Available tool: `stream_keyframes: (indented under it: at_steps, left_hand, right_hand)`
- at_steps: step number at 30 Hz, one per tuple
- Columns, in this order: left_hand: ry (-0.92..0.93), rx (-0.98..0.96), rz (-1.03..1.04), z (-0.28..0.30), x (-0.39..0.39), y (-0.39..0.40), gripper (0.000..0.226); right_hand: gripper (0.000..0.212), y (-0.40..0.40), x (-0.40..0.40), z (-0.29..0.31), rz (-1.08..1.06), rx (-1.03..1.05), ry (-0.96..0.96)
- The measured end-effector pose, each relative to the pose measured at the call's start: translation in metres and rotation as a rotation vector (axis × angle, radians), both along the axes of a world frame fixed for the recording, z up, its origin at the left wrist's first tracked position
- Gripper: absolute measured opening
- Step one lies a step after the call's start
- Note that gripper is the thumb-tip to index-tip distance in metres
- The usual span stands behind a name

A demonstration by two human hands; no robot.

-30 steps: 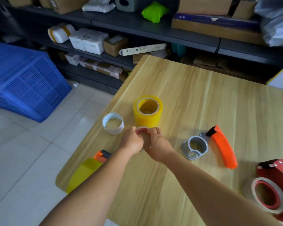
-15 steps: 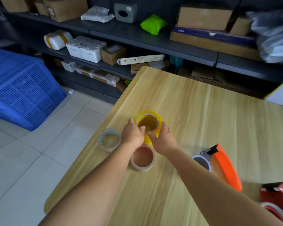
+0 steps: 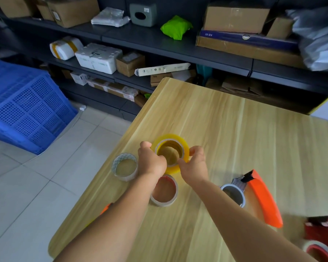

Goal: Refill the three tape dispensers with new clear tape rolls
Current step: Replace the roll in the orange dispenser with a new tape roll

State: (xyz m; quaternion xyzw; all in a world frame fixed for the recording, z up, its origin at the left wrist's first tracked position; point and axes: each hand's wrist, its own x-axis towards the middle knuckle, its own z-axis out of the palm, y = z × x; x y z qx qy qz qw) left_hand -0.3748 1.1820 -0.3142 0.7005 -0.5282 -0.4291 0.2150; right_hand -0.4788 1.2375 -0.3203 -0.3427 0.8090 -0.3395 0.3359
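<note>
Gripping the yellowish tape roll (image 3: 171, 152) with both hands, left hand (image 3: 152, 163) and right hand (image 3: 194, 166) curled round its sides, mid-table. The orange dispenser (image 3: 261, 200) near right looks empty on its hub; I judge most refilling remains.

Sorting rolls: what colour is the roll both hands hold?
Yellow roll, best in the head view.
</note>
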Motion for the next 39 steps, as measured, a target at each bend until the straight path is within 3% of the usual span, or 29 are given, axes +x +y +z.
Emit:
stream_keyframes:
  at_steps: [8, 14, 21, 27, 31, 35, 39]
  left_hand:
    - [-0.079, 0.046, -0.122, 0.006, -0.004, 0.006, 0.058]
    - [0.017, 0.120, -0.147, 0.008, -0.013, 0.013, 0.063]
    - [0.101, -0.045, -0.168, 0.025, -0.017, 0.011, 0.055]
    - [0.154, -0.219, -0.279, 0.034, -0.025, 0.030, 0.038]
    - [0.187, -0.260, -0.392, 0.035, -0.034, 0.047, 0.036]
    - [0.230, -0.269, -0.553, 0.033, -0.046, 0.062, 0.052]
    - [0.168, -0.210, -0.632, 0.032, -0.059, 0.074, 0.053]
  right_hand:
    - [0.066, 0.008, 0.000, -0.002, 0.021, 0.112, -0.062]
    - [0.054, 0.005, -0.020, 0.011, -0.049, 0.081, -0.063]
    - [0.053, 0.017, -0.028, 0.018, -0.112, -0.168, -0.171]
    - [0.072, 0.041, -0.035, 0.028, -0.155, -0.349, -0.087]
    - [0.061, 0.070, -0.042, 0.028, -0.194, -0.362, -0.044]
    - [0.054, 0.098, -0.053, 0.032, -0.232, -0.323, -0.014]
    - [0.053, 0.115, -0.061, 0.037, -0.192, -0.296, 0.119]
